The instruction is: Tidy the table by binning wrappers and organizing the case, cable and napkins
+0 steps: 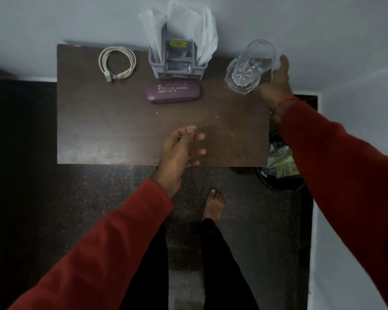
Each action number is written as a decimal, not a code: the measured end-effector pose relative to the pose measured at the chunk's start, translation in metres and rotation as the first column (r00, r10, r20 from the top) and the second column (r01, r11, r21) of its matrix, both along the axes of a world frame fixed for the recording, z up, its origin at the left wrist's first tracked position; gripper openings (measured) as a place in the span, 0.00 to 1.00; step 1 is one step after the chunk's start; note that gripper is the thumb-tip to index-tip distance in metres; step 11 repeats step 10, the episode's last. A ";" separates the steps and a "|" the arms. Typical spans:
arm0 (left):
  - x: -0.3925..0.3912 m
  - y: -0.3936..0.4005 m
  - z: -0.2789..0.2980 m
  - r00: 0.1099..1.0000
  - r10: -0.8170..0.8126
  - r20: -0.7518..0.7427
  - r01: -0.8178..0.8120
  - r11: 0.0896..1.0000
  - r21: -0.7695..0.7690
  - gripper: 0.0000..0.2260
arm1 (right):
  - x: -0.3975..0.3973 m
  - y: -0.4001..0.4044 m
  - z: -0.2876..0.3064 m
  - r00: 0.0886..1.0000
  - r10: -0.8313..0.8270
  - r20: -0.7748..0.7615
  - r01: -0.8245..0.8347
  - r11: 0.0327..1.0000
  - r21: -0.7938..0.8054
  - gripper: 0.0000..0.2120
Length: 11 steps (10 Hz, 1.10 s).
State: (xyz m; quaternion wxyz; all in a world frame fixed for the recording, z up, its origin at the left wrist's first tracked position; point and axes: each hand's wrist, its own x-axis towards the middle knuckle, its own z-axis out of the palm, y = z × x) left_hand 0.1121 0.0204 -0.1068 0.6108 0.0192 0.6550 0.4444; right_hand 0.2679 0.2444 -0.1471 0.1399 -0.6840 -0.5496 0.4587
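Observation:
A purple spectacle case (173,92) lies at the back middle of the brown table (112,135), just in front of a grey holder (177,63) stuffed with white napkins (193,25). A coiled white cable (117,63) rests at the back left. At the back right corner stands a clear glass (249,66); my right hand (276,83) is beside it on its right, fingers spread, and contact with the glass is unclear. My left hand (179,151) hovers over the table's front edge, fingers loosely apart and holding nothing.
A dark bin (276,175) with green and pale wrappers inside stands on the floor right of the table, partly hidden by my right sleeve. The table's back edge meets the wall. My bare foot (213,204) is on the dark floor in front.

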 end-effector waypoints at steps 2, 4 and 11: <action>-0.005 -0.004 -0.005 1.000 0.022 -0.008 -0.023 1.000 -0.021 0.07 | -0.007 0.009 -0.028 0.999 0.046 0.014 -0.046 0.999 -0.021 0.33; -0.010 -0.004 -0.005 1.000 0.024 -0.015 -0.024 0.999 -0.021 0.06 | -0.015 0.010 -0.042 1.000 0.020 0.010 -0.020 0.999 0.050 0.31; -0.035 0.014 -0.001 0.993 0.113 -0.019 -0.112 0.991 0.067 0.08 | -0.057 -0.046 -0.020 0.966 -0.240 0.093 0.212 0.947 0.242 0.27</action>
